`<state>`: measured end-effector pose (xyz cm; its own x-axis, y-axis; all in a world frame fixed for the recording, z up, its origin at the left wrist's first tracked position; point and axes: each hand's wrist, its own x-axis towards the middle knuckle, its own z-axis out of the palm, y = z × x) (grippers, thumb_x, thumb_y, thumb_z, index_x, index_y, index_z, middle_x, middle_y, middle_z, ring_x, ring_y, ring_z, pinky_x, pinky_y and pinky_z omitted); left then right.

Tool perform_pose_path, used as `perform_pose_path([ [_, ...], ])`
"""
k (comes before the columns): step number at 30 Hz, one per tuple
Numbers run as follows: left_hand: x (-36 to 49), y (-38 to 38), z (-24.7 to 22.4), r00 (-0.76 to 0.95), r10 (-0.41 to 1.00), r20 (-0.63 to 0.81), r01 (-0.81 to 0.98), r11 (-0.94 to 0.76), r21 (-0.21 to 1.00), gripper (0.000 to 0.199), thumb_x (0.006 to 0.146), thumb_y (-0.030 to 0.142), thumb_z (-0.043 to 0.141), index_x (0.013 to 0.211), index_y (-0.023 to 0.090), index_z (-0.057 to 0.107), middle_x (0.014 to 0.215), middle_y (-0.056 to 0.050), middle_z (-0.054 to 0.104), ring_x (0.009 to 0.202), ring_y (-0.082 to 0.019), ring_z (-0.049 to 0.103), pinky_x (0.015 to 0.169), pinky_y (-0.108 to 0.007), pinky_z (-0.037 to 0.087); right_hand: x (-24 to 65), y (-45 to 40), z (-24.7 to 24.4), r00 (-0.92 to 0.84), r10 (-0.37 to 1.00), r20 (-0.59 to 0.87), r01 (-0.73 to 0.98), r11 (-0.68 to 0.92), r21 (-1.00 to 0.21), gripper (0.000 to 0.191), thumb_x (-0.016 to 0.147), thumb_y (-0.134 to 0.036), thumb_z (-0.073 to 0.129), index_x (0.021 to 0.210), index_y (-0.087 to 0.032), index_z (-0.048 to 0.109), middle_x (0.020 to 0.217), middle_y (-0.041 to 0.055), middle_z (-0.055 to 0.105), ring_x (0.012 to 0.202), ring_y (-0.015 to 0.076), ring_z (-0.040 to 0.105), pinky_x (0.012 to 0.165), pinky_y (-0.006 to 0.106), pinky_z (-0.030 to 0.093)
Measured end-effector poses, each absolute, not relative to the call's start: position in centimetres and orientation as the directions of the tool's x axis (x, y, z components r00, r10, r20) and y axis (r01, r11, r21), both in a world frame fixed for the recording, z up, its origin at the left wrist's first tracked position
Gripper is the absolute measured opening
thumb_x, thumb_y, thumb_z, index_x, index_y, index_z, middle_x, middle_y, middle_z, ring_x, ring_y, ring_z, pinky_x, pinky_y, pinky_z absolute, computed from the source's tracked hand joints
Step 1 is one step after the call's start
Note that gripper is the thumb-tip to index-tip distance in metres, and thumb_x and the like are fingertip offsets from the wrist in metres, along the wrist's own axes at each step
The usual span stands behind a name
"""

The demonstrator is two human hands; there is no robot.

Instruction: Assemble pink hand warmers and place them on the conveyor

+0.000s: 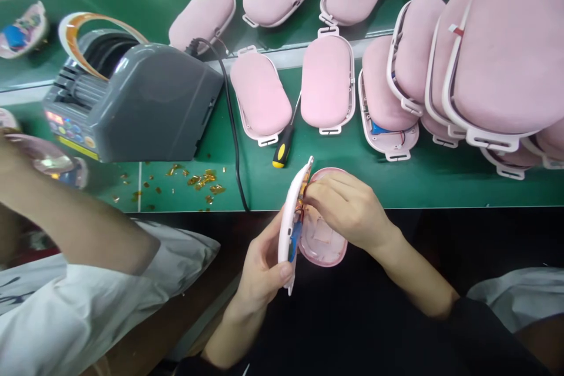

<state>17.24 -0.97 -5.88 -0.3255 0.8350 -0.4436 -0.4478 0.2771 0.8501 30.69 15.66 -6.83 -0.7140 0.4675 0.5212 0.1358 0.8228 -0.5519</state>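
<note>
My left hand [259, 276] grips the curved white plastic casing [287, 208]; my right hand [355, 211] bunches its fingers at the open side — perhaps on wiring, I can't tell. Beneath them, the glossy pink plastic shell [326, 249] lies open — closing looks undone.

I watch through a single view, worn on the person's head, looking forward and steeply down past their dark clothing [370, 323] onto the green desk [264, 188]. The left hand [264, 267], right hand [350, 205] and open shell [288, 217] sit close in, just below the middle of my picture. The desk's near edge crosses below mid-height, and its far part runs out at the top. At my right, the stacked pink cases [506, 41] loom nearest the lens; at my left, a co-worker's forearm [83, 223] is cut by the border.
</note>
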Motion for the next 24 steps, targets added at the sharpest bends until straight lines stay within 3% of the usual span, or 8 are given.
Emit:
perform_pose_path([
  [5, 16.9, -1.0, -6.4, -0.284, 0.856, -0.432, -0.442, 0.283, 0.851, 0.085, 0.069, 0.055, 0.097, 0.145, 0.026, 0.069, 0.137, -0.009, 0.075, 0.141, -0.043, 0.060, 0.127, -0.054, 0.044, 30.5, 16.4, -7.7, -0.595, 0.506, 0.625, 0.242, 0.854, -0.461, 0.009, 0.102, -0.012, 0.067, 0.104, -0.020, 0.068, 0.090, 0.0016, 0.074, 0.083, 0.0175, 0.060, 0.075, 0.034, 0.049],
  [9, 17.4, -1.0, -6.6, -0.297, 0.873, -0.386, -0.428, 0.240, 0.871, 0.087, 0.066, 0.057, 0.097, 0.142, 0.023, 0.071, 0.134, -0.014, 0.076, 0.132, -0.042, 0.067, 0.124, -0.055, 0.047, 30.0, 16.8, -7.4, -0.561, 0.481, 0.674, 0.315, 0.877, -0.364, 0.018, 0.101, -0.017, 0.070, 0.115, -0.027, 0.069, 0.114, 0.0041, 0.076, 0.105, 0.0216, 0.063, 0.091, 0.038, 0.049],
  [12, 15.9, -0.5, -6.6, -0.235, 0.904, -0.356, -0.424, 0.234, 0.875, 0.094, 0.060, 0.068, 0.096, 0.139, 0.022, 0.073, 0.135, -0.017, 0.075, 0.136, -0.048, 0.063, 0.122, -0.061, 0.048, 30.4, 16.8, -6.3, -0.571, 0.439, 0.694, 0.295, 0.898, -0.325, 0.031, 0.103, -0.013, 0.065, 0.130, -0.028, 0.066, 0.133, 0.0079, 0.073, 0.131, 0.0268, 0.058, 0.105, 0.043, 0.047],
  [14, 12.4, 0.6, -6.0, -0.275, 0.922, -0.271, -0.328, 0.175, 0.928, 0.097, 0.051, 0.069, 0.100, 0.133, 0.023, 0.077, 0.132, -0.018, 0.075, 0.140, -0.050, 0.060, 0.115, -0.061, 0.052, 30.8, 17.0, -6.0, -0.693, 0.335, 0.638, 0.208, 0.941, -0.269, 0.031, 0.110, -0.014, 0.049, 0.133, -0.027, 0.067, 0.133, 0.0063, 0.074, 0.132, 0.0244, 0.060, 0.109, 0.043, 0.042],
  [15, 9.9, 1.1, -5.2, -0.320, 0.924, -0.210, -0.235, 0.138, 0.962, 0.084, 0.054, 0.063, 0.102, 0.124, 0.022, 0.081, 0.125, -0.018, 0.078, 0.139, -0.049, 0.061, 0.112, -0.060, 0.054, 30.8, 17.3, -6.1, -0.716, 0.302, 0.630, 0.153, 0.948, -0.279, 0.033, 0.112, -0.015, 0.041, 0.127, -0.025, 0.069, 0.125, 0.0044, 0.078, 0.125, 0.0202, 0.065, 0.111, 0.040, 0.040],
  [18, 1.6, 1.5, -1.6, -0.520, 0.854, -0.017, -0.077, -0.027, 0.997, 0.041, 0.095, 0.059, 0.073, 0.109, 0.022, 0.082, 0.107, -0.008, 0.079, 0.144, -0.036, 0.060, 0.116, -0.060, 0.048, 30.4, 18.2, -6.8, -0.668, 0.276, 0.691, 0.068, 0.948, -0.312, 0.040, 0.114, -0.016, 0.033, 0.110, -0.024, 0.072, 0.104, 0.0018, 0.081, 0.100, 0.0167, 0.073, 0.114, 0.039, 0.038],
  [21, -4.6, 0.8, 2.3, -0.620, 0.775, 0.122, 0.027, -0.135, 0.991, 0.026, 0.099, 0.046, 0.073, 0.099, 0.020, 0.078, 0.104, -0.003, 0.077, 0.145, -0.031, 0.059, 0.118, -0.058, 0.048, 30.3, 19.1, -7.4, -0.653, 0.265, 0.710, 0.056, 0.951, -0.304, 0.035, 0.112, -0.022, 0.038, 0.109, -0.026, 0.073, 0.100, 0.0011, 0.081, 0.090, 0.0179, 0.075, 0.109, 0.040, 0.045],
  [24, -7.7, 0.6, 5.2, -0.657, 0.723, 0.212, 0.070, -0.222, 0.972, 0.028, 0.099, 0.045, 0.074, 0.113, 0.022, 0.074, 0.124, -0.006, 0.073, 0.137, -0.031, 0.063, 0.111, -0.051, 0.057, 31.4, 19.7, -7.9, -0.662, 0.290, 0.691, 0.054, 0.938, -0.342, 0.030, 0.104, -0.036, 0.058, 0.132, -0.035, 0.069, 0.120, 0.0035, 0.080, 0.101, 0.0237, 0.078, 0.094, 0.039, 0.058],
])
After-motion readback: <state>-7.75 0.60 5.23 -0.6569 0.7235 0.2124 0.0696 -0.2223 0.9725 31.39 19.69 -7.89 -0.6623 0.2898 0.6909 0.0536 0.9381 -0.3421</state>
